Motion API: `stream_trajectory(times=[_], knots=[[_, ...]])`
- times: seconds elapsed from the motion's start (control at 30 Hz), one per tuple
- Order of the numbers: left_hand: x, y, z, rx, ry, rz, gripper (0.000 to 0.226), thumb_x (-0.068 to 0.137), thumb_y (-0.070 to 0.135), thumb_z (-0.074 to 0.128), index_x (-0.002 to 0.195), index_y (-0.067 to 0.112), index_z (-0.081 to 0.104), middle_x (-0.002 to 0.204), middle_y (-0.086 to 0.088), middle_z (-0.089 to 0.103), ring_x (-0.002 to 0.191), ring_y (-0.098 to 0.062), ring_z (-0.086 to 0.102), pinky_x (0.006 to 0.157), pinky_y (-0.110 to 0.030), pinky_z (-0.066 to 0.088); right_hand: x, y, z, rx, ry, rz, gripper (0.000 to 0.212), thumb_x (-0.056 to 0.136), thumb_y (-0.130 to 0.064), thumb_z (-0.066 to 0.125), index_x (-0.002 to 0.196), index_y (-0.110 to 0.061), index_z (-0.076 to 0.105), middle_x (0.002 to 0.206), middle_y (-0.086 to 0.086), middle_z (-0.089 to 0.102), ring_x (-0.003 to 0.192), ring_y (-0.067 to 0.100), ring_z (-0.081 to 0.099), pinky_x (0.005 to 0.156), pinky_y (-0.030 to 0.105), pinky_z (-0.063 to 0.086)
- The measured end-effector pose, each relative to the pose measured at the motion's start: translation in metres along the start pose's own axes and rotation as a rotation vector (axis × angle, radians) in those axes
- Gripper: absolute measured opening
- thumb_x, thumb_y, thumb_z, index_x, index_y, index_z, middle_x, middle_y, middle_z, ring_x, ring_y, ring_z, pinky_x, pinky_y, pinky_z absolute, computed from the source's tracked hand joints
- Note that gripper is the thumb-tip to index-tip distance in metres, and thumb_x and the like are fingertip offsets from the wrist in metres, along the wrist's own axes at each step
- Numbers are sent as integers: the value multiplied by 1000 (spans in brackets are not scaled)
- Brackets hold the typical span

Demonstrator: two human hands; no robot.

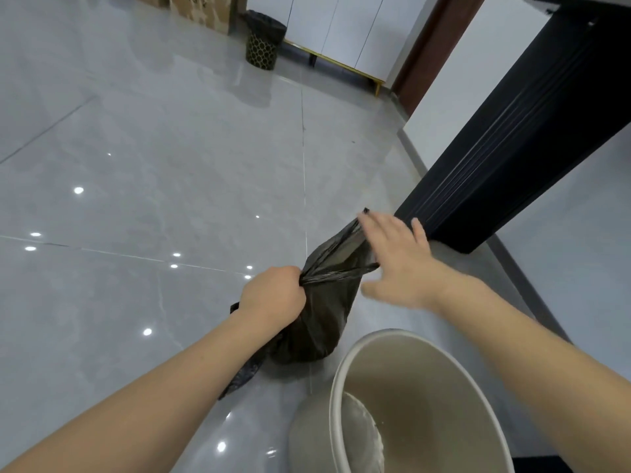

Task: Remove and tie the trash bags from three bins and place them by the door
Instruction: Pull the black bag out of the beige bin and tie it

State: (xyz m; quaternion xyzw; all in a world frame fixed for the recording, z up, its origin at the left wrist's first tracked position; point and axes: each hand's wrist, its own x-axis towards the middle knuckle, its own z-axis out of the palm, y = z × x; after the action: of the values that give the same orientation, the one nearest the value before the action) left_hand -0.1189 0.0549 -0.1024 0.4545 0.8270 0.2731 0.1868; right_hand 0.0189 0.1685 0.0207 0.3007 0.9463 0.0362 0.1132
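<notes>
Thin crinkly black trash bag [317,315] held above glossy grey tile floor [153,165], beside smooth round beige bin [420,387]. Left hand [273,295] fisted round gathered neck. Right hand [396,261] spread, fingers against bag's upper flap. Second black-lined patterned bin [262,40] far off.

Bright, even indoor light; ceiling-lamp glare spots on glossy floor [153,165]; motion-blurred right hand [396,261]; wide-angle edge bending.

Cardboard boxes [201,8], white cabinet [341,32] at back
</notes>
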Motion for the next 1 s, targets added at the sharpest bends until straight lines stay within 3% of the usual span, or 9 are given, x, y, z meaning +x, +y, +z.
stream_trajectory(times=[0.13,0.27,0.33,0.4,0.53,0.67,0.83,0.93,1.0], knots=[[-10,4,-3,37,-44,91,13,89,14,42,82,17,51,79,-2,59,69,-23,54,59,-31,41,7,-25,36,-512,203,-261,103,68,-29,69,154,-13,15,157,13,26,148,33,13,114,61,-7],[-18,-4,3,74,-125,99,19,89,15,43,99,19,58,86,-1,62,77,-24,58,63,-31,45,33,-40,39,-567,175,-308,45,78,-6,55,123,-10,57,103,10,65,117,35,54,116,53,14],[-19,-14,3,204,-256,-9,29,89,15,44,114,19,60,105,-4,65,87,-25,60,70,-33,47,40,-41,35,-560,22,-249,25,88,-6,48,110,-11,59,102,5,63,101,30,59,92,42,40],[-15,-24,-5,352,-349,-128,32,91,15,45,120,13,58,121,-9,61,105,-29,60,84,-37,50,45,-40,32,-502,-11,-200,20,91,-7,47,110,-10,54,107,6,59,97,29,60,68,36,38],[4,-34,-38,405,-75,-194,30,90,8,45,115,9,61,120,-12,62,109,-33,60,86,-38,49,64,-30,19,-401,85,-156,18,93,-6,43,110,-9,46,99,8,57,87,34,63,60,37,40],[7,-46,-71,491,202,-49,12,90,6,46,89,11,57,83,-5,52,72,-27,51,59,-35,36,78,-31,5,-282,201,-124,13,96,-23,44,91,-14,35,81,2,50,75,33,62,56,35,40],[-27,-87,-47,642,49,-44,16,91,17,42,100,16,54,90,0,58,73,-24,59,57,-32,35,69,-69,30,-264,-195,7,69,78,-82,39,76,-14,50,76,0,50,79,28,58,65,34,45],[-44,-102,-15,735,-79,-129,26,92,21,38,111,14,55,108,-7,59,96,-25,56,65,-30,43,63,-85,54,-238,-604,176,76,71,-84,48,106,-17,58,81,1,58,95,27,66,79,35,46],[-50,-110,0,860,-186,-218,33,94,23,37,119,13,56,117,-11,53,105,-27,46,78,-32,50,61,-89,68,-212,-814,212,64,76,-73,56,101,-14,59,73,1,60,83,24,67,85,34,47]])
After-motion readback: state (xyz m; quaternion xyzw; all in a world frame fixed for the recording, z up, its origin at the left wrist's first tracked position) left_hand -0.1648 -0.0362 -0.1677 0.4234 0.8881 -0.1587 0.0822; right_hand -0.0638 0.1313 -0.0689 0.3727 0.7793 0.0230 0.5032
